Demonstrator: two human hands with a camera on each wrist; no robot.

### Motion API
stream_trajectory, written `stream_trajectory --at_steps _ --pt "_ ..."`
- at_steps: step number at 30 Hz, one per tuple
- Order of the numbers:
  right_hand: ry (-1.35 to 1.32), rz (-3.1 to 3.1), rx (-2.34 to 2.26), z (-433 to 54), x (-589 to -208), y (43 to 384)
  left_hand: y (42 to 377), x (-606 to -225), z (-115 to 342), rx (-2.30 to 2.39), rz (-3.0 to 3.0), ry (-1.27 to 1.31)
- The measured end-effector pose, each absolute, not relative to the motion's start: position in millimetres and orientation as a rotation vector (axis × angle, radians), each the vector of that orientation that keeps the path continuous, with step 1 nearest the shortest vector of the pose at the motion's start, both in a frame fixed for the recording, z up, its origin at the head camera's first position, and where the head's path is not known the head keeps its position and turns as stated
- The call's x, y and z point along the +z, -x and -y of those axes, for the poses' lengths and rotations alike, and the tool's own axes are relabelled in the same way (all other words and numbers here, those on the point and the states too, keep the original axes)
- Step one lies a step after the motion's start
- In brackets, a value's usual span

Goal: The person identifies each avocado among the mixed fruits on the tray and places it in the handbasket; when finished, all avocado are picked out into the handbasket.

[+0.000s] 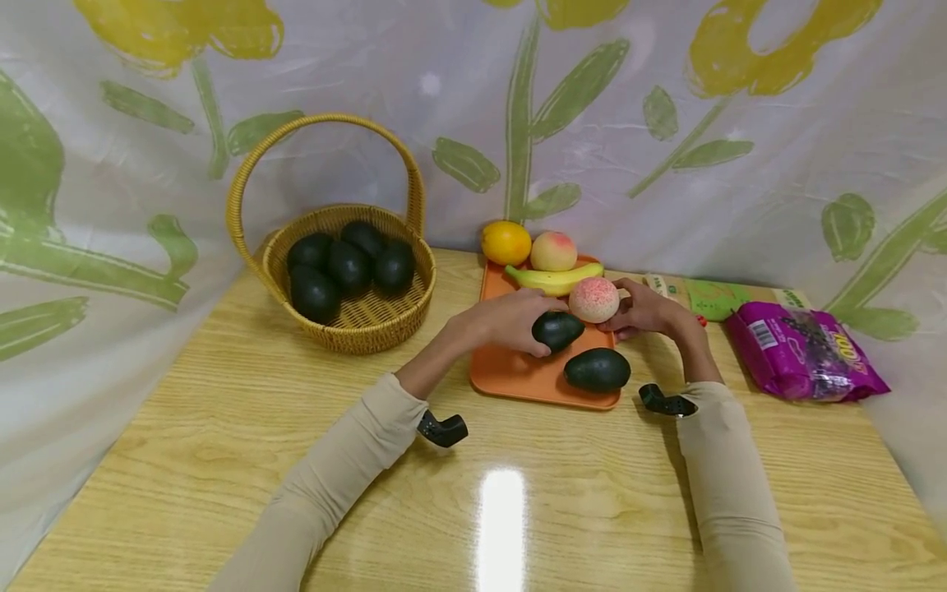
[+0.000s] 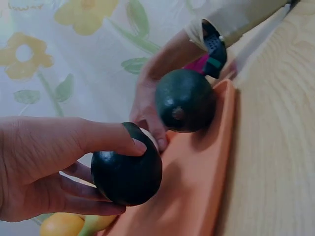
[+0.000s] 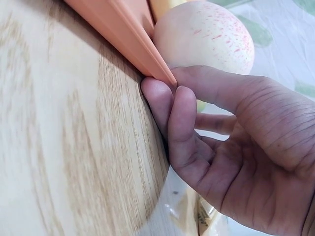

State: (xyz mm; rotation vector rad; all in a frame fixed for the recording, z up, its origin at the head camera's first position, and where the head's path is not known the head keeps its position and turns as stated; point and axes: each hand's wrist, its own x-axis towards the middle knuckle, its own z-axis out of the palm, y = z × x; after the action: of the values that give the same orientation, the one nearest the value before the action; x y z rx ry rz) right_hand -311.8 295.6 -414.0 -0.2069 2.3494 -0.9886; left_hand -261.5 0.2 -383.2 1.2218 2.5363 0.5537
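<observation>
My left hand (image 1: 514,321) holds a dark green avocado (image 1: 558,331) over the orange tray (image 1: 510,374), thumb on one side and fingers on the other in the left wrist view. A second avocado (image 1: 598,370) lies near the tray's front right corner. At the tray's right edge, my right hand (image 3: 241,142) pinches the rim between thumb and fingers. Beside that thumb sits a speckled pink peach (image 1: 594,299). Behind it on the tray are a banana (image 1: 555,279), another peach (image 1: 553,251) and a yellow-orange lemon-like fruit (image 1: 506,243).
A wicker basket (image 1: 362,335) with a tall handle stands at the left, holding several avocados (image 1: 349,267). To the right lie a purple bag (image 1: 806,353) and a flat green-and-brown package (image 1: 718,298). A flower-patterned cloth (image 1: 473,107) hangs behind the wooden table (image 1: 577,493).
</observation>
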Motion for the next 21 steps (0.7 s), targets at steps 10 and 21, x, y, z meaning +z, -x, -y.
stream_trajectory --at_steps 10,21 --pt "0.168 -2.356 -0.991 -296 -414 310 264 -361 26 0.683 -2.786 -1.165" --pt "0.184 -2.368 -0.964 -297 -416 312 268 -325 78 0.592 -2.955 -0.930"
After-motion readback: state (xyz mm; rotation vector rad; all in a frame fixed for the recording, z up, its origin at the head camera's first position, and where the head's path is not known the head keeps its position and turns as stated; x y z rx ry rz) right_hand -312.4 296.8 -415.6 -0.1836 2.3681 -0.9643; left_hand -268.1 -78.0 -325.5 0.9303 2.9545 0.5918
